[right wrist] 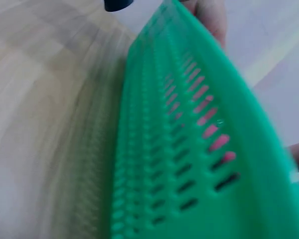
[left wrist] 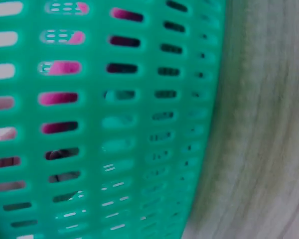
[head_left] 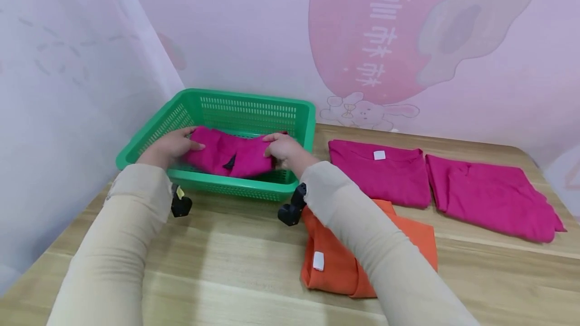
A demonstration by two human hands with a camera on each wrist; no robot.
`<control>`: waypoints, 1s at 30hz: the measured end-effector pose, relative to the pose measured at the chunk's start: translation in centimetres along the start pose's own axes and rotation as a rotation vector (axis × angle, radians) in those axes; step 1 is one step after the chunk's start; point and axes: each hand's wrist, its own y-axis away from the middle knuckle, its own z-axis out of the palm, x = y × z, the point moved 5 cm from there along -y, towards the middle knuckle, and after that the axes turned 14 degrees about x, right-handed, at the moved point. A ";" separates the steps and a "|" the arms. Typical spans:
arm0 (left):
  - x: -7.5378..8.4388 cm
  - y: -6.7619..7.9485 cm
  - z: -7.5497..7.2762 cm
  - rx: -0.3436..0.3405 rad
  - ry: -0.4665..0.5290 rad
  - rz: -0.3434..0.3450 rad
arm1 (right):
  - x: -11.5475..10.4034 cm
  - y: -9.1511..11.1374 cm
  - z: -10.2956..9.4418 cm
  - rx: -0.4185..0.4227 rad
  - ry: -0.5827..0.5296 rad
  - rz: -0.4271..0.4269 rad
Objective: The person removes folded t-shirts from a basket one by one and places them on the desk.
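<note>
A folded magenta garment (head_left: 226,152) with a small dark patch at its front edge is held inside the green plastic basket (head_left: 254,95). My left hand (head_left: 169,146) grips its left end, thumb on top. At the other end my right hand (head_left: 286,151) pinches the cloth between thumb and fingers. The fingers under the cloth are hidden. In the left wrist view the slotted basket wall (left wrist: 94,109) covers most of the picture, with magenta showing through the slots. The right wrist view shows the basket's outer side and rim (right wrist: 239,99), with parts of fingers beyond.
On the wooden table (head_left: 235,265), right of the basket, lie a folded magenta shirt (head_left: 380,172) with a white label and another magenta garment (head_left: 494,195). A folded orange garment (head_left: 335,265) sits partly under my right forearm. A printed pink wall (head_left: 254,24) stands behind.
</note>
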 end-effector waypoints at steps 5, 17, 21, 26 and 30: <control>1.4 0.3 -0.3 0.040 0.097 -0.013 | -1.4 0.5 -1.7 0.003 -0.061 -0.060; 6.7 2.8 0.5 0.059 0.320 0.083 | -1.4 2.6 -7.9 -0.060 -0.262 -0.176; 8.5 4.0 1.3 0.076 0.306 0.133 | -0.6 4.0 -9.9 -0.053 -0.303 -0.208; 10.1 5.6 2.6 0.108 0.323 0.174 | 0.2 5.7 -12.0 -0.005 -0.306 -0.235; 11.0 6.6 4.0 0.102 0.406 0.200 | 1.0 7.1 -13.7 0.031 -0.236 -0.287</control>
